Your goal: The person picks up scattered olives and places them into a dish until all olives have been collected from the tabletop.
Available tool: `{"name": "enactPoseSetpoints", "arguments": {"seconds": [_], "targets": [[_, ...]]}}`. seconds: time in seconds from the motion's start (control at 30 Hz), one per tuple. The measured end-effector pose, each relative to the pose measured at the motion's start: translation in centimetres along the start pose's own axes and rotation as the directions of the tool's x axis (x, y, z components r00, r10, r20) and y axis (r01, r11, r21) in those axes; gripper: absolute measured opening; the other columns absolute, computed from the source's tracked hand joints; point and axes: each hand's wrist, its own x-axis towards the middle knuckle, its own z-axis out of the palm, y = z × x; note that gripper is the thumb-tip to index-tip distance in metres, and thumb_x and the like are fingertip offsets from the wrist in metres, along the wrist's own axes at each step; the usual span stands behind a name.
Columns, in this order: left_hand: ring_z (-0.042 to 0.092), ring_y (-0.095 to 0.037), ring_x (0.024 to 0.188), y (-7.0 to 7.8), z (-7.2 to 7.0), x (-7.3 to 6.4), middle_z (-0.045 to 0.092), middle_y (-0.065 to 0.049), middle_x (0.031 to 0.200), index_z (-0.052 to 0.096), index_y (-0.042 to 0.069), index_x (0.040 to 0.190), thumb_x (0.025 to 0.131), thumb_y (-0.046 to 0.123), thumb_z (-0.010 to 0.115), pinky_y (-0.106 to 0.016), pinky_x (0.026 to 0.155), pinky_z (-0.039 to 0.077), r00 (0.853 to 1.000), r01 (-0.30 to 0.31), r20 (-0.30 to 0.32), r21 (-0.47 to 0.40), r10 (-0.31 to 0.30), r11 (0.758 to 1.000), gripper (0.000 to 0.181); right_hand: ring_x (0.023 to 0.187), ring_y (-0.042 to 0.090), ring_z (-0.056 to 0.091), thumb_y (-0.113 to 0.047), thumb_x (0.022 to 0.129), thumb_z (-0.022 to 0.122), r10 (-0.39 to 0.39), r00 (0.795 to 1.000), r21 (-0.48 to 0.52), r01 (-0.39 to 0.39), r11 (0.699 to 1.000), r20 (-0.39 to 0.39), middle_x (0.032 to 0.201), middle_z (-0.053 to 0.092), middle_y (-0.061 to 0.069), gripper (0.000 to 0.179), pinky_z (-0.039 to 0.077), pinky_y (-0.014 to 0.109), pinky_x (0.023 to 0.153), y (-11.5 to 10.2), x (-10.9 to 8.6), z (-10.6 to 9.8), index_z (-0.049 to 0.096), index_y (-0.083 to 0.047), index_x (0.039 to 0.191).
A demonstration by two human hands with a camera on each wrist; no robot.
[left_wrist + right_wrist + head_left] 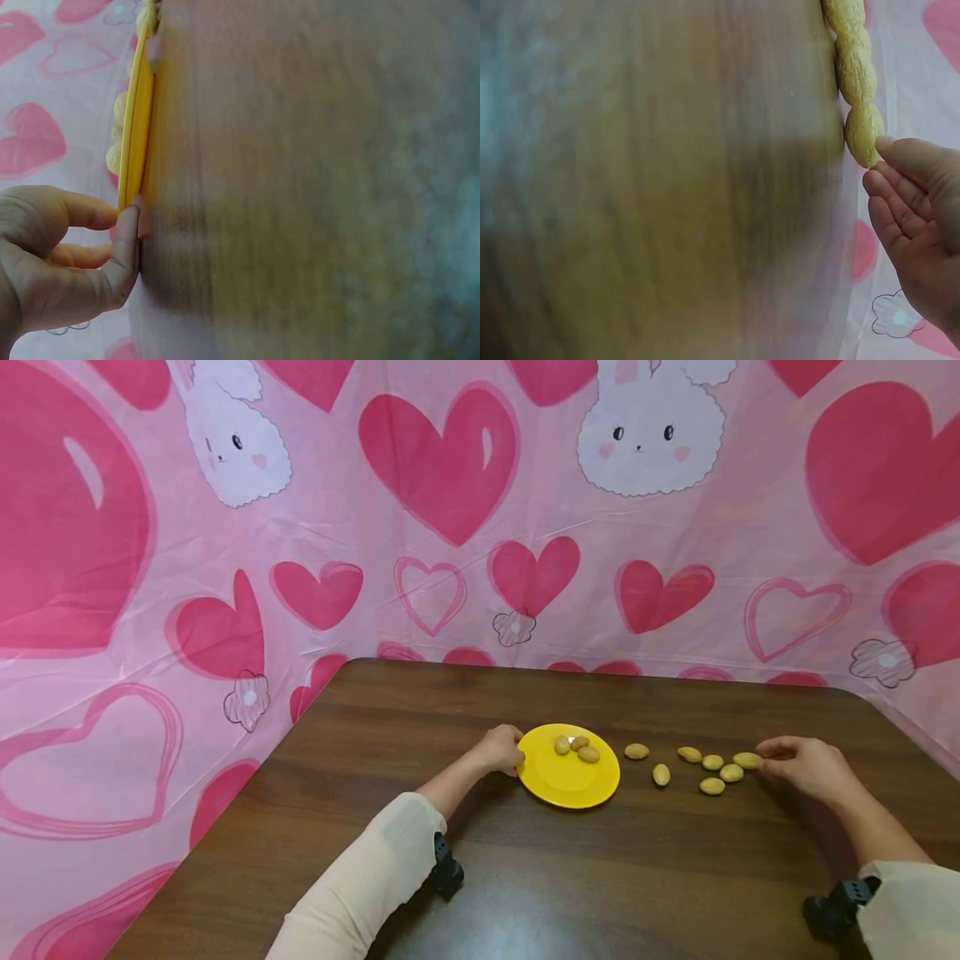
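Note:
The left hand (498, 750) pinches the left rim of a round yellow plate (562, 789). In the left wrist view the plate (133, 150) is edge-on, its rim between thumb and fingers. Three small oval, yellow-brown, potato-like pieces lie on the plate's far half, among them one piece (588, 754). At the right, the right hand (813, 767) has thumb and fingertips on the near end of the rightmost wrinkled oval piece (864, 135), pinching it. This piece (747, 761) sits at the end of a loose group on the table.
Several more oval pieces lie between plate and right hand, including one piece (637, 751) near the plate and another piece (712, 786) nearer the front. Beneath is a dark wooden table (570, 877). A pink heart-and-rabbit curtain (480, 593) hangs behind the table's far edge.

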Motion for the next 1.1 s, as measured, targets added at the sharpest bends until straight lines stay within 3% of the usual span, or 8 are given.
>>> {"name": "enactPoseSetpoints", "arguments": {"seconds": [0.17, 0.37, 0.6, 1.1], "targets": [[0.063, -0.018, 0.063, 0.14, -0.09, -0.11, 0.058, -0.011, 0.086, 0.058, -0.007, 0.114, 0.08, -0.007, 0.059, -0.024, 0.051, 0.054, 1.0, 0.002, 0.002, 0.004, -0.002, 1.0, 0.035, 0.083, 0.034, 0.059, -0.02, 0.081, 0.068, -0.018, 1.0, -0.018, 0.018, 1.0, 0.007, 0.085, 0.067, 0.016, 0.033, 0.043, 0.044, 0.069, -0.13, 0.19, 0.1, 0.064, 0.007, 0.1], [0.062, -0.017, 0.062, 0.12, -0.03, -0.01, 0.058, -0.011, 0.086, 0.058, -0.006, 0.114, 0.08, -0.007, 0.059, -0.023, 0.05, 0.054, 1.0, 0.006, 0.003, 0.004, -0.006, 1.0, 0.034, 0.083, 0.039, 0.058, -0.024, 0.08, 0.07, 0.003, 1.0, -0.029, -0.002, 1.0, 0.029, 0.085, 0.066, 0.018, 0.037, 0.042, 0.044, 0.067, -0.18, 0.22, 0.02, 0.063, 0.008, 0.099], [0.062, -0.018, 0.064, 0.01, 0.04, 0.25, 0.058, -0.011, 0.086, 0.058, -0.007, 0.115, 0.082, -0.007, 0.058, -0.023, 0.051, 0.054, 1.0, 0.023, 0.019, 0.008, -0.024, 1.0, 0.033, 0.072, 0.02, 0.056, -0.021, 0.081, 0.068, 0.017, 0.999, -0.04, -0.015, 0.999, 0.047, 0.082, 0.065, 0.013, 0.033, 0.043, 0.031, 0.06, -0.17, 0.36, 0.08, 0.063, 0.007, 0.097], [0.062, -0.018, 0.064, 0.12, 0.0, 0.08, 0.058, -0.012, 0.088, 0.057, -0.007, 0.116, 0.082, -0.006, 0.058, -0.024, 0.052, 0.054, 1.0, 0.027, 0.014, 0.008, -0.028, 1.0, 0.034, 0.067, 0.015, 0.052, -0.015, 0.08, 0.065, -0.01, 1.0, -0.025, 0.011, 1.0, 0.029, 0.076, 0.062, 0.007, 0.022, 0.041, 0.031, 0.056, -0.63, 0.5, 0.59, 0.062, 0.005, 0.088]]}}
